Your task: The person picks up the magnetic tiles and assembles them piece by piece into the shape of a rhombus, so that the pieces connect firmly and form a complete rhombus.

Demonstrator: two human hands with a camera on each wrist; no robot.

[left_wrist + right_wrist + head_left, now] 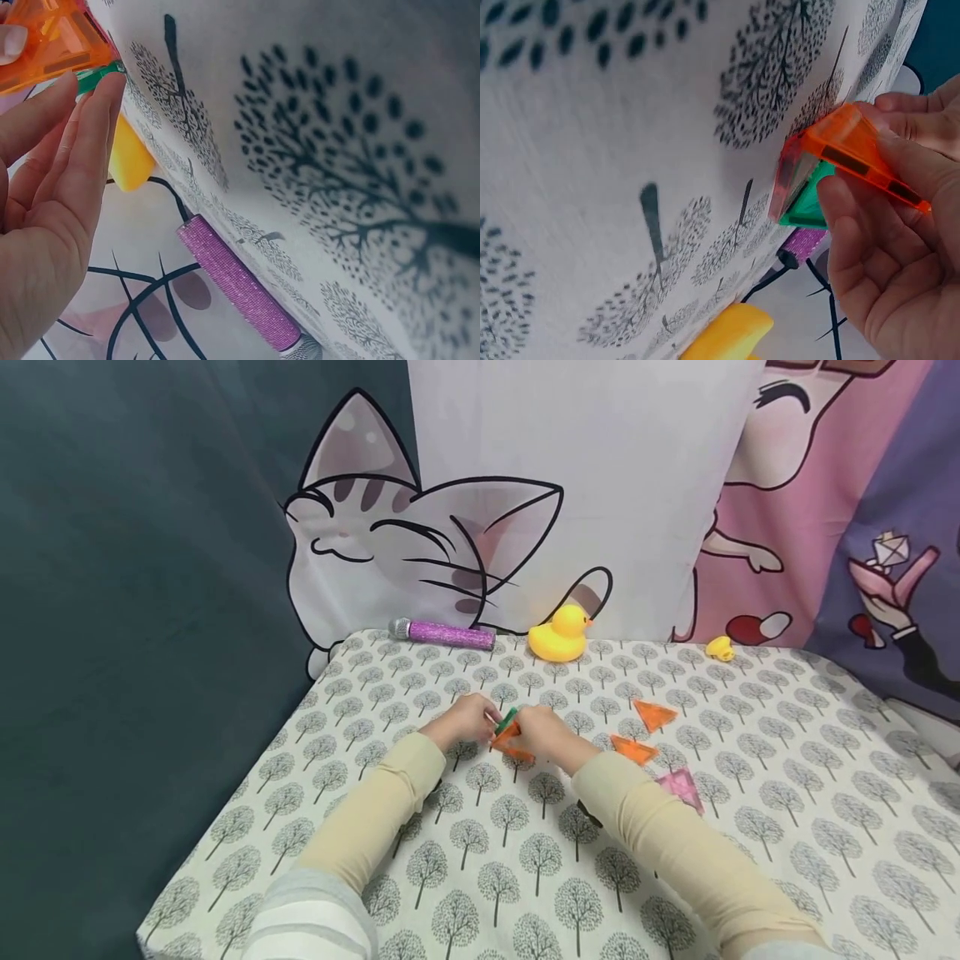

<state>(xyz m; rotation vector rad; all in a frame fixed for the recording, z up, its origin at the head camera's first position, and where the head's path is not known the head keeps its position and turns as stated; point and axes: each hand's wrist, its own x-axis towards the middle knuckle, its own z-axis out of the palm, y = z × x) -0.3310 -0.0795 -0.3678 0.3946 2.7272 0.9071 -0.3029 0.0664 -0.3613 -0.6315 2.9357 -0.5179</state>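
Midway along the tree-printed bench [495, 835], the right hand [546, 732] pinches a tilted orange triangular tile [851, 141] between both hands. Just beyond it, a green tile [807, 202] slants away rightward; the left hand's [468, 718] nearly straight fingers are beside it, perhaps touching; I can't tell.

The tree-printed tabletop [465, 893] bears a purple microphone [448, 635], yellow duck [558, 639], small yellow toy [720, 649], two orange triangles [654, 716] and a pink tile [682, 787]
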